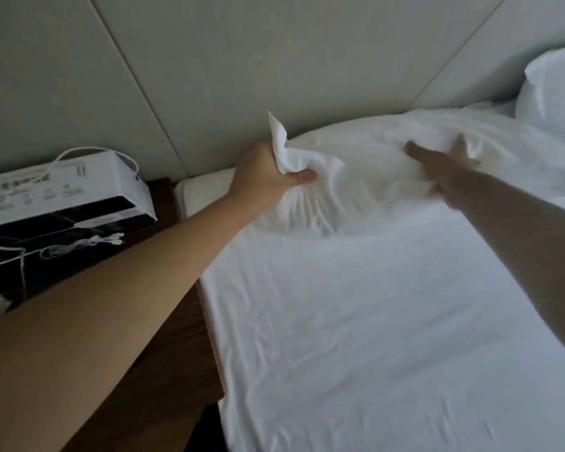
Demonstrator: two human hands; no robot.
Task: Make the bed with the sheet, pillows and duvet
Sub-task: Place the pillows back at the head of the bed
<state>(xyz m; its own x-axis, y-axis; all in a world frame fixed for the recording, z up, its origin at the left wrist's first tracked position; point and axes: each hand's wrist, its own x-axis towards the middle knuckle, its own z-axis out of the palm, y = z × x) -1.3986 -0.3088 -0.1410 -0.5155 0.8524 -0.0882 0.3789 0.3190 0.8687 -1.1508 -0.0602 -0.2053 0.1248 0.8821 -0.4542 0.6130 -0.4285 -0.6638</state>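
Basically one view only, head camera, looking down at the head end of the bed. Left hand (268, 171) had its fingers and thumb curled round a bunched corner of the near pillow (356, 164), a flap of the case sticking up above the fist. Right hand (437, 164) lay spread flat on top of that pillow, fingers straight, pressing it down. Near pillow sat at the head edge of the bed, touching the headboard (242, 60), close to the bed's left corner. Second pillow (555, 89) stood at the same head edge, further right, partly out of view. Sheet (356, 321) already covered the mattress, mildly wrinkled, and a strip of mattress (203, 194) was bare at the left head corner. Duvet not in view. Likely step: squaring the near pillow against the headboard. Risks, as I read it: pulling on the case corner alone would drag the fabric and leave the filling lopsided; a hard tug toward the left edge could put the pillow over the side onto the bedside table (163, 321), where a white box (66, 187) and loose cables (79, 244) lay; sliding the pillow could ruck the sheet under it.
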